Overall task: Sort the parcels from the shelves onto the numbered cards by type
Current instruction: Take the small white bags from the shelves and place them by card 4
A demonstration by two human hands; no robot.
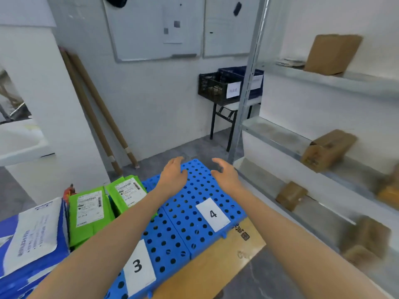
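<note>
Both hands are held out empty above the far end of a blue perforated board [183, 229]. The left hand [173, 175] is palm-down with fingers relaxed; the right hand [226, 175] has fingers loosely spread and slightly bent, thumb apart. Neither touches anything.

Two white cards lie on the board: card "3" [138, 266] near the front, card "4" [212, 214] further to the right. No parcel lies on either.

Parcels are seen in three sorts:
- Brown cardboard boxes [328, 148] – blurred, approx. cube-shaped, spread over the metal shelves [280, 134] at right, one per level or so.
- Green mailer bags [88, 212] w/ white barcode labels, stacked left of the board.
- Blue-and-white mailers [32, 240] w/ printed text, at far left beside the green ones.
</note>
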